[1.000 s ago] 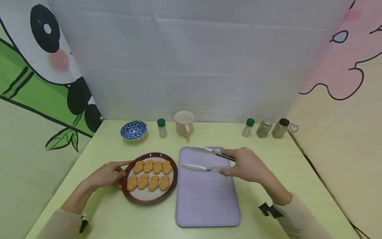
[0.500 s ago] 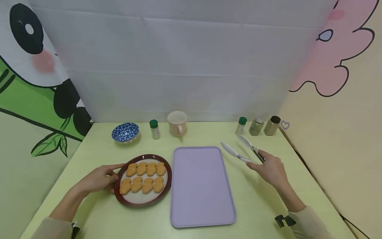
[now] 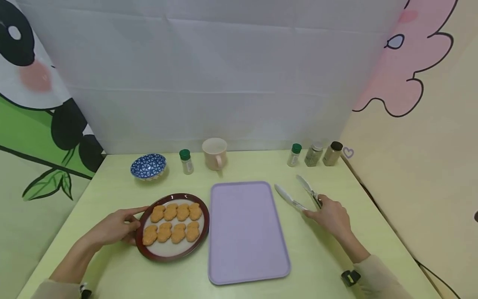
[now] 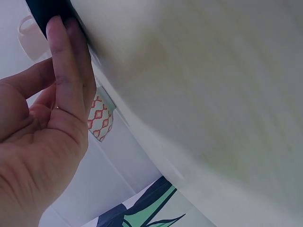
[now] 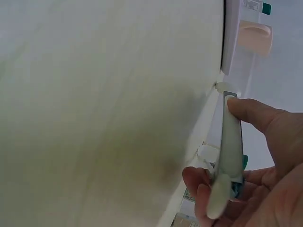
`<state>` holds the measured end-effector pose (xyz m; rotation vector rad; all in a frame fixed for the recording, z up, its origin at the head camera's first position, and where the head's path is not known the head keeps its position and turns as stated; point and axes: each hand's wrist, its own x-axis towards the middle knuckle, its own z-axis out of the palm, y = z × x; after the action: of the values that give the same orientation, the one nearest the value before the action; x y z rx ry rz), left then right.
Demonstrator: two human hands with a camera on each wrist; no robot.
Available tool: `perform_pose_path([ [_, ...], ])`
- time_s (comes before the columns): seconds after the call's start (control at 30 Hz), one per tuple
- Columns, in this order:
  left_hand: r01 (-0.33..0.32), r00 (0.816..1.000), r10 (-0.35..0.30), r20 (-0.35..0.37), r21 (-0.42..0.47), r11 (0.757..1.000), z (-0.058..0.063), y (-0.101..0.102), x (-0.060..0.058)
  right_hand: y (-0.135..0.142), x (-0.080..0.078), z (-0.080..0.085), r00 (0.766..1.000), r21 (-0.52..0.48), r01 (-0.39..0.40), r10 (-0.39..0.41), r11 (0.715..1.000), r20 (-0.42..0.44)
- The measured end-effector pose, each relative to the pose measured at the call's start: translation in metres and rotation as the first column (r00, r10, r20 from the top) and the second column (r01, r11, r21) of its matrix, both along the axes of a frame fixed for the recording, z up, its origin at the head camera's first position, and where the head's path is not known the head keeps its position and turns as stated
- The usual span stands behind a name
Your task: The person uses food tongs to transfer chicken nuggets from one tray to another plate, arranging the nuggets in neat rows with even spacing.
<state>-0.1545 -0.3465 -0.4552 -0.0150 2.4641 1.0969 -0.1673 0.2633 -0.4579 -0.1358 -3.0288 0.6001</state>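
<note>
A round plate (image 3: 206, 216) with a dark red-brown rim stands left of centre in the head view and bears several golden nuggets (image 3: 178, 233) in two rows. My left hand (image 3: 112, 226) holds its left rim; the left wrist view shows the fingers (image 4: 66, 71) at the dark plate edge. On the right, my right hand (image 3: 332, 216) grips a pair of tongs (image 3: 289, 197) low over the table. Their two pale tips are spread apart and point away from me, with nothing between them. The lilac tray (image 3: 248, 232) lies between plate and tongs.
Along the back stand a blue-patterned bowl (image 3: 148, 166), a green-capped shaker (image 3: 186, 162) and a pink mug (image 3: 215, 154). Further right are another green-capped shaker (image 3: 294, 155), a grey-lidded jar (image 3: 314, 154) and a dark-lidded jar (image 3: 332, 153). A grey-white cloth (image 3: 224, 74) hangs behind the table.
My right hand has carried the tongs from above the tray to the table's right side and lowered them. The left hand stays at the plate rim. The whole view has shifted somewhat.
</note>
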Motion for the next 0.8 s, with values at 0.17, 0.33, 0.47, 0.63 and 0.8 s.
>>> perform_pose_path([
  [0.17, -0.021, 1.000, 0.021, 0.007, 0.006, 1.000, 0.000, -0.003, 0.005, -0.001, -0.005, -0.004, 0.999, 0.007, -0.036, 0.036, 0.999, 0.014],
  [0.33, -0.024, 1.000, 0.024, 0.002, 0.015, 1.000, -0.002, -0.003, 0.005, -0.002, -0.006, -0.006, 0.998, 0.004, -0.043, 0.043, 0.999, 0.039],
  [0.47, -0.031, 1.000, 0.031, 0.006, 0.031, 0.999, -0.003, -0.001, 0.004, -0.002, -0.004, -0.007, 0.998, 0.000, -0.054, 0.054, 0.999, 0.045],
  [0.63, -0.029, 1.000, 0.029, 0.004, 0.012, 0.999, -0.005, 0.003, 0.002, 0.007, -0.001, -0.006, 0.993, -0.038, -0.089, 0.092, 0.995, 0.076],
  [0.8, -0.017, 1.000, 0.017, 0.003, 0.022, 1.000, -0.009, 0.005, -0.002, 0.026, -0.002, 0.008, 0.980, -0.082, -0.140, 0.150, 0.987, 0.128],
])
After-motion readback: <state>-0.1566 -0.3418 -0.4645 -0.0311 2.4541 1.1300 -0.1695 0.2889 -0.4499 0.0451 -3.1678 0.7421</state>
